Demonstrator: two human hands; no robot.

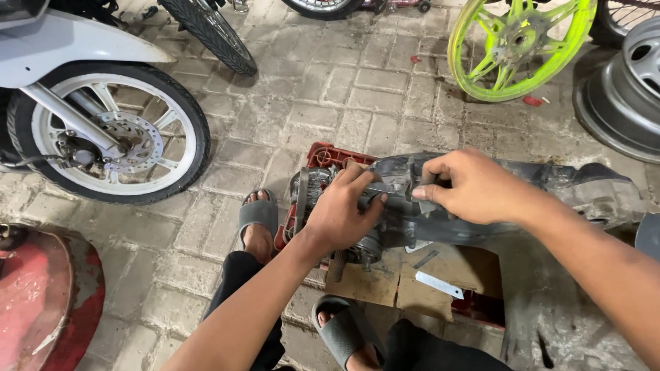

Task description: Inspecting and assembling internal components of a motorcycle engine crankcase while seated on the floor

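Figure: two hands at a scooter engine [385, 220]. My left hand [340, 213] has its fingers [357, 180] curled together around a thin tool shaft [379, 187], pressing it onto the engine's top. My right hand [474, 185] pinches its fingertips [421, 194] on the black plastic cover [550, 178] just right of the tool. I judge the step goes best if I keep the shaft square to the fastener and steady the cover with the right hand. The engine rests on cardboard [412, 282] over a red crate [323, 156]; a metal strip [438, 284] lies below it. My sandals [258, 213] sit left of and below the engine; a motorbike wheel [110, 134] stands far left, a green rim [515, 45] above.
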